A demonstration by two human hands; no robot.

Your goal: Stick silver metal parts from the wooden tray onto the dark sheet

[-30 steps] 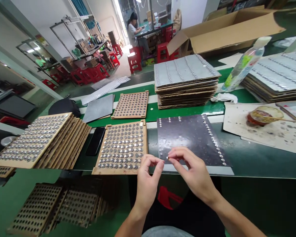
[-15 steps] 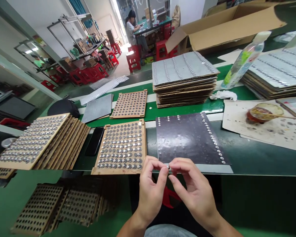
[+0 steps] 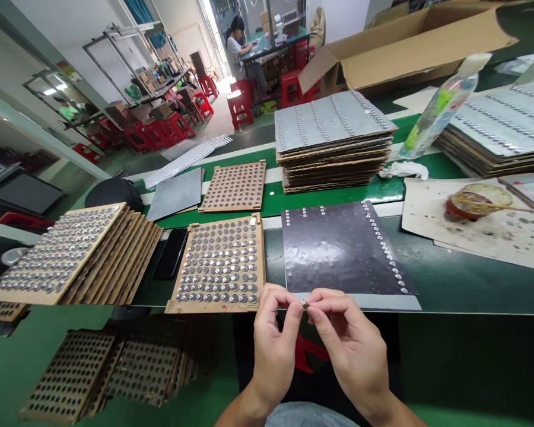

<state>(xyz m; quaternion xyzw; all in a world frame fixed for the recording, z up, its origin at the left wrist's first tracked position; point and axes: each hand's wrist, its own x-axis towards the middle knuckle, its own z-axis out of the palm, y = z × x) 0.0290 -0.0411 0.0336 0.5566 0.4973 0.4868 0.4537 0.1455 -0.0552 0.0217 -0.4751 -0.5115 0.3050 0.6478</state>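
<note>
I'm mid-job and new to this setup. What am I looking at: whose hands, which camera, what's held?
There is no machine: these are one person's bare hands, left hand and right hand. Every picture comes from a single camera worn on that person's head, looking forward and down. The fingertips of both hands meet at a small shiny piece, too small to identify. On the dark green table lie a wooden board with rows of round metal pieces, a black sheet bearing small shiny pieces, and a phone.
</note>
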